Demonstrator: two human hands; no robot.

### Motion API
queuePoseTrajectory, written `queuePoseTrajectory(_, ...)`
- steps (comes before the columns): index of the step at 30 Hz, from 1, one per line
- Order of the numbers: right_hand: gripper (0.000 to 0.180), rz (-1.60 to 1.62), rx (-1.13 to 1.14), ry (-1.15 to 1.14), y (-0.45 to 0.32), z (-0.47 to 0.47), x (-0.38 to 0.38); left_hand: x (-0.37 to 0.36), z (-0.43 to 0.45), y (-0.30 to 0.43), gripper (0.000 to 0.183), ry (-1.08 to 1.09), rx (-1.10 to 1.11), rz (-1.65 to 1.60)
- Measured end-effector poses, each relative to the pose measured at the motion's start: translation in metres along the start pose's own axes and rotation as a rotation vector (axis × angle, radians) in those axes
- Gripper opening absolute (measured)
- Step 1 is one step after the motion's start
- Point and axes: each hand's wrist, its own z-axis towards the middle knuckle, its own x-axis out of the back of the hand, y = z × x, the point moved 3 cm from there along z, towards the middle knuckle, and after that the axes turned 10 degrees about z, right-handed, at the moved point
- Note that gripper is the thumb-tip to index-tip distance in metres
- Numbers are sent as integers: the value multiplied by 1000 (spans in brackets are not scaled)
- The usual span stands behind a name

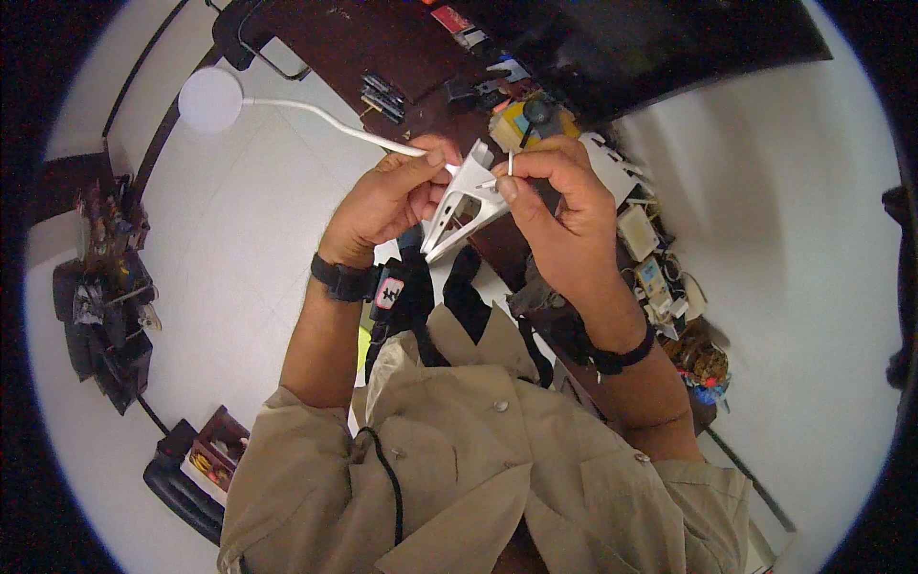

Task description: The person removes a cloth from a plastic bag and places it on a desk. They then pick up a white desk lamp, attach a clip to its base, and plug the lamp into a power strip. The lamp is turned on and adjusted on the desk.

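Note:
My left hand (401, 188) grips a white clip-on lamp where its gooseneck (337, 127) meets the clamp base (446, 208). The lamp's round white head (211, 100) hangs out to the left, at the far end of the neck. A small dark port shows on the side of the clamp. At the clamp's right side, my right hand (556, 190) pinches a thin white piece (510, 163) between thumb and index finger; it looks like a cable or small rod. A small tip points from these fingers towards the clamp. Whether it touches the clamp, I cannot tell.
Beyond my hands runs a dark wooden desk (337, 43) with several pens (384, 95) and a large black screen (645, 43). Power adapters and cables (652, 280) crowd its right side. A cluttered heap (107, 287) stands at far left, and a black chair (183, 488) at lower left.

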Motion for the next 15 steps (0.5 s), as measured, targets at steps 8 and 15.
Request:
queuePoseTrajectory(8, 16, -163, 69, -125, 0, -25, -16, -9, -12, -4, 26, 47, 52, 160)
queuePoseTrajectory(15, 17, -203, 50, -143, 4, -31, -16, -11, -13, -7, 30, 86, 90, 200)
